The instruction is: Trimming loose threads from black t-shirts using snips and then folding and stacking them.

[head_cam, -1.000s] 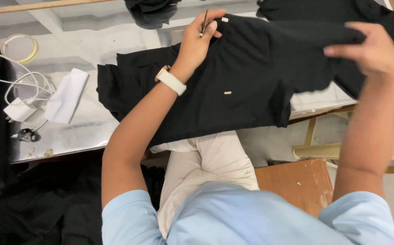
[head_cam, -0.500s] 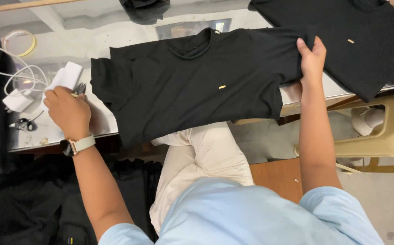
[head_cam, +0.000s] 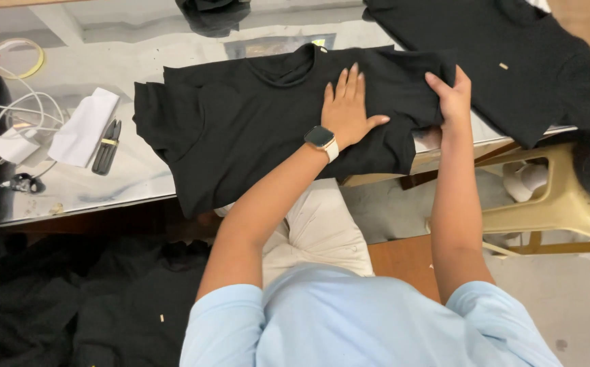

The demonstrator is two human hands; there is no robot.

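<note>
Left hand [head_cam: 346,112] has left the black thread snips [head_cam: 106,146], now flat, fingers spread, on black cotton T-shirt [head_cam: 240,122]; right hand [head_cam: 452,95] pinches its sleeve edge on the tabletop [head_cam: 104,183].

Head camera looking down.
It is sitting on my head, facing steeply down over my arms, close above the table [head_cam: 104,183].

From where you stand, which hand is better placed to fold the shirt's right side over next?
Probably the right hand: it already grips the black T-shirt at its right edge by the table rim. The left hand lies flat on the shirt's middle, well placed to pin the cloth.
</note>
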